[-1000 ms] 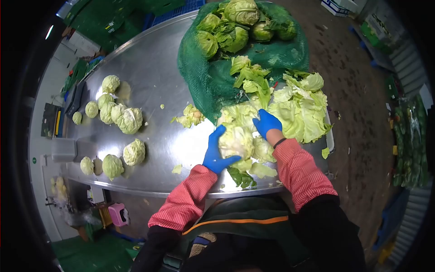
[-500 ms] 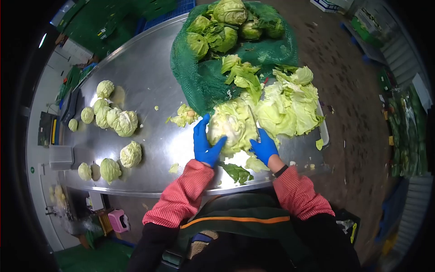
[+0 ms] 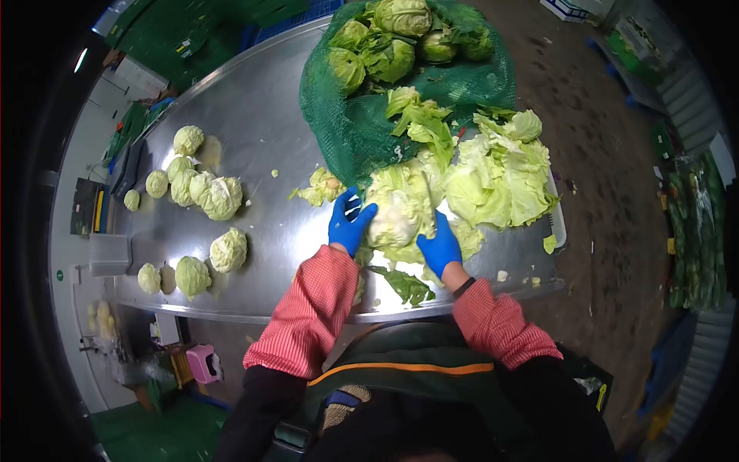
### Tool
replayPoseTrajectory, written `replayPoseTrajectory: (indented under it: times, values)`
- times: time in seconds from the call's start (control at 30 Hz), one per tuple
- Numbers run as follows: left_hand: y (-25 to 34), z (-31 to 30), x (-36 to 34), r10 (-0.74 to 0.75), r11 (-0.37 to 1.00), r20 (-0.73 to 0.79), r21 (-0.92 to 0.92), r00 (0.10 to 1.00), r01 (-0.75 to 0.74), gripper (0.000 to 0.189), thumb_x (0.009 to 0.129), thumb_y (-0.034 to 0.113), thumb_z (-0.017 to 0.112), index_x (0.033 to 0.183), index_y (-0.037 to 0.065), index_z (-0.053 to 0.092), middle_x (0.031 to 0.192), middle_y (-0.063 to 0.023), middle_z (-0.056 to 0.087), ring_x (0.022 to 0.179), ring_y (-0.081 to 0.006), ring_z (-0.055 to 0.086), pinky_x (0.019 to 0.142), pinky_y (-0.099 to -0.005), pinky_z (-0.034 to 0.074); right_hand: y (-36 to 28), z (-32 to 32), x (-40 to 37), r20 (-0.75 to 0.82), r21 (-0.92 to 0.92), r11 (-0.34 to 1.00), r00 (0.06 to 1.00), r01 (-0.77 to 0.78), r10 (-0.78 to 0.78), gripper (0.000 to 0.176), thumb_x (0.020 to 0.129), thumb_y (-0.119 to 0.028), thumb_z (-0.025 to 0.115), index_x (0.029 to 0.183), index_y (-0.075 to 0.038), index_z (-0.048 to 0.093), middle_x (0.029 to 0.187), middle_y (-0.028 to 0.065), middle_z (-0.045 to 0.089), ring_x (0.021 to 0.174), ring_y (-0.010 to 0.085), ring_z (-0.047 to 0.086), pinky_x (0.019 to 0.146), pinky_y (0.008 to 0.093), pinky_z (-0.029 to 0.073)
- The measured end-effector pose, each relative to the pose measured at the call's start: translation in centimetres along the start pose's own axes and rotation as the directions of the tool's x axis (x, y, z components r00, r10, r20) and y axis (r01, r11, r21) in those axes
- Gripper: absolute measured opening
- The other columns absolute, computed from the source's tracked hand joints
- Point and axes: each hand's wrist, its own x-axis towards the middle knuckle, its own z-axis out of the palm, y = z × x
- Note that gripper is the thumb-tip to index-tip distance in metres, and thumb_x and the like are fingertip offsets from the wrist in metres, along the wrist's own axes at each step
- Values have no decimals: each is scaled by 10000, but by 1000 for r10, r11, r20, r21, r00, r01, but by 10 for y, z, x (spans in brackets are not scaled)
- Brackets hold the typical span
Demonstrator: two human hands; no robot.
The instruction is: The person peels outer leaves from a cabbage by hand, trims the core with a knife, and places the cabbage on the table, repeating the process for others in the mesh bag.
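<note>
Green mesh forms the net sack [image 3: 327, 123], spread on a shiny metal table [image 3: 262, 131], with leafy cabbages [image 3: 389, 60] lying on its far part. Just on the near side of the net sack sits a pale cabbage [image 3: 396, 215], flanked by the left hand [image 3: 350, 223] and the right hand [image 3: 442, 245], both gloved in blue. The left one has its fingers spread apart at the cabbage's left side, thumb against the leaves. The right one, opposite, is curled round what looks like a knife [image 3: 429, 192]; its blade runs along the cabbage and points toward the net sack, while the handle is hidden in the grip.

Right of the net sack's near end lies a heap of loose leaves [image 3: 500, 185]. By its near left edge is a small leafy scrap [image 3: 322, 187]. Farther out from its near side, past the pale cabbage, a dark green leaf [image 3: 408, 286] lies near the table edge. Well left of the net sack, smooth pale heads [image 3: 221, 198] stand in two groups, with a clear plastic tub [image 3: 110, 254] farther left.
</note>
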Motion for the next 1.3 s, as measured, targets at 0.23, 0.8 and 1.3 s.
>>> replayPoseTrajectory:
  times: [0.23, 0.8, 1.3]
  values:
    - [12, 39, -33, 339, 939, -142, -11, 930, -344, 761, 747, 231, 804, 1380, 70, 414, 1357, -204, 428, 1243, -306, 447, 996, -434, 423, 5, -7, 15, 31, -141, 990, 1000, 5, -1, 684, 808, -307, 633, 1413, -152, 351, 1212, 238, 589, 1066, 396, 592, 898, 446, 465]
    - [-7, 19, -11, 422, 847, -101, 397, 901, -353, 1058, 570, 330, 901, 1414, 45, 330, 1300, -179, 401, 1229, -324, 412, 1070, -425, 346, -3, 3, 11, -46, -309, 951, 999, -18, 4, 593, 804, -324, 610, 1329, -162, 386, 1049, 234, 651, 944, 403, 635, 808, 469, 483]
    - [6, 17, -18, 424, 810, -76, 479, 902, -340, 1078, 486, 357, 914, 1401, 139, 386, 1341, -237, 355, 1246, -394, 406, 1045, -449, 372, -12, 4, 19, -30, -349, 937, 999, -26, 16, 597, 816, -410, 660, 1293, -134, 428, 1089, 220, 648, 993, 392, 625, 828, 463, 480]
